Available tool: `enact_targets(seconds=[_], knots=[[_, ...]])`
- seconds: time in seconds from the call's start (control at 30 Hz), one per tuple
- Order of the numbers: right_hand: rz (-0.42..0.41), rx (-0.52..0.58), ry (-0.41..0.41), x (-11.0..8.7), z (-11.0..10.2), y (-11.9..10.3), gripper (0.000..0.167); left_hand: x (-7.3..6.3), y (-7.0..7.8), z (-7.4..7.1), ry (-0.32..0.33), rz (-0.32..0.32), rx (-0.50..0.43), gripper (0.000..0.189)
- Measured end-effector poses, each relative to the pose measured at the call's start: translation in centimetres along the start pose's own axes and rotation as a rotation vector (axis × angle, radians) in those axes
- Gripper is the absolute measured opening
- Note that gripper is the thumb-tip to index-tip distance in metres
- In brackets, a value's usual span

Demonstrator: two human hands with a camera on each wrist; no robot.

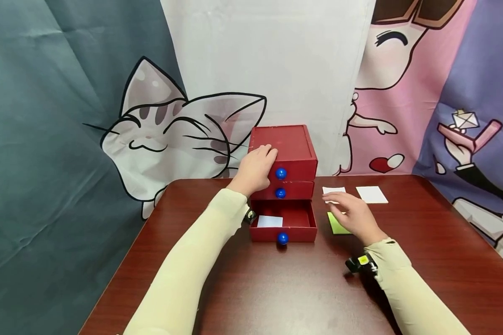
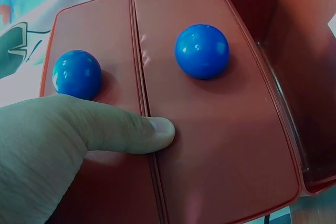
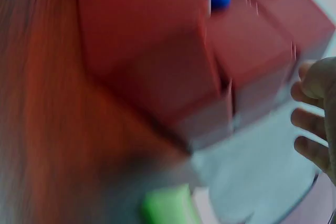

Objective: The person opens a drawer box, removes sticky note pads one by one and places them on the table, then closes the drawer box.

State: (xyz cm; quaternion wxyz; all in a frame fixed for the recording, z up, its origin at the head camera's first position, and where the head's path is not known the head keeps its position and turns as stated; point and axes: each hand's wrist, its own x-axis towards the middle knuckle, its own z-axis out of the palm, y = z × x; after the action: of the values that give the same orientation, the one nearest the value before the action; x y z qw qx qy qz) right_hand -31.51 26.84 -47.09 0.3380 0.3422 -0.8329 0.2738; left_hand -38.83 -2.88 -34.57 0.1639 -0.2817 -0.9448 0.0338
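A red drawer unit [image 1: 281, 139] with blue round knobs stands toward the back of the table. Its bottom drawer [image 1: 261, 234] is pulled out, with a pale paper [image 1: 270, 221] lying inside on the left. My left hand [image 1: 254, 172] holds the unit's upper left front corner. In the left wrist view the thumb [image 2: 136, 129] presses across the seam between the two upper drawer fronts, below the knobs [image 2: 202, 51]. My right hand [image 1: 353, 216] hovers right of the unit, above a green note [image 1: 336, 226], fingers loosely bent and nothing visible in them.
Behind the right hand lies a white note [image 1: 333, 190], partly covered. Farther right is another white square note [image 1: 372, 194]. A cloth backdrop with cartoon figures [image 1: 276, 56] hangs behind the brown table [image 1: 293, 288]. The right wrist view is blurred.
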Motion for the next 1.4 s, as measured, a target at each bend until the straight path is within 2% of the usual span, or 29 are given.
enact_targets(seconds=[0.1,0.2,0.3,0.43,0.57,0.67,0.77,0.87,1.07,1.2,1.4], knots=[[-0.153,0.008,-0.185,2.7,0.5,-2.0,0.040,0.0,0.0,-0.1,0.005,0.002,0.006,0.078],[-0.243,-0.013,-0.444,5.4,1.4,-3.7,0.040,0.1,-0.1,-0.3,0.011,0.002,0.022,0.077],[-0.322,-0.044,-0.643,7.6,2.6,-4.4,0.041,0.2,-0.1,-0.6,0.013,0.005,0.036,0.077],[-0.395,-0.038,-0.821,9.4,4.7,-4.6,0.051,0.1,0.0,-0.7,0.002,0.006,0.040,0.077],[-0.380,0.039,-0.938,10.0,7.0,-4.7,0.059,0.0,0.2,-0.5,0.000,0.014,0.043,0.076],[-0.398,0.094,-0.987,10.1,8.5,-4.8,0.063,0.0,0.3,-0.3,0.005,0.020,0.046,0.074],[-0.444,0.098,-1.008,10.1,9.6,-4.8,0.066,0.2,0.5,-0.3,0.013,0.023,0.051,0.075],[-0.485,0.073,-1.017,10.1,10.4,-4.7,0.062,0.4,0.6,-0.2,0.013,0.029,0.052,0.075],[-0.498,0.046,-1.031,10.0,11.3,-4.7,0.051,0.2,0.7,0.1,0.015,0.026,0.059,0.071],[-0.531,-0.043,-0.985,10.2,11.6,-4.8,0.047,0.1,0.5,0.0,0.028,0.021,0.061,0.070],[-0.514,-0.221,-0.935,10.3,11.3,-4.7,0.044,0.0,0.0,-0.1,0.031,0.012,0.050,0.073]])
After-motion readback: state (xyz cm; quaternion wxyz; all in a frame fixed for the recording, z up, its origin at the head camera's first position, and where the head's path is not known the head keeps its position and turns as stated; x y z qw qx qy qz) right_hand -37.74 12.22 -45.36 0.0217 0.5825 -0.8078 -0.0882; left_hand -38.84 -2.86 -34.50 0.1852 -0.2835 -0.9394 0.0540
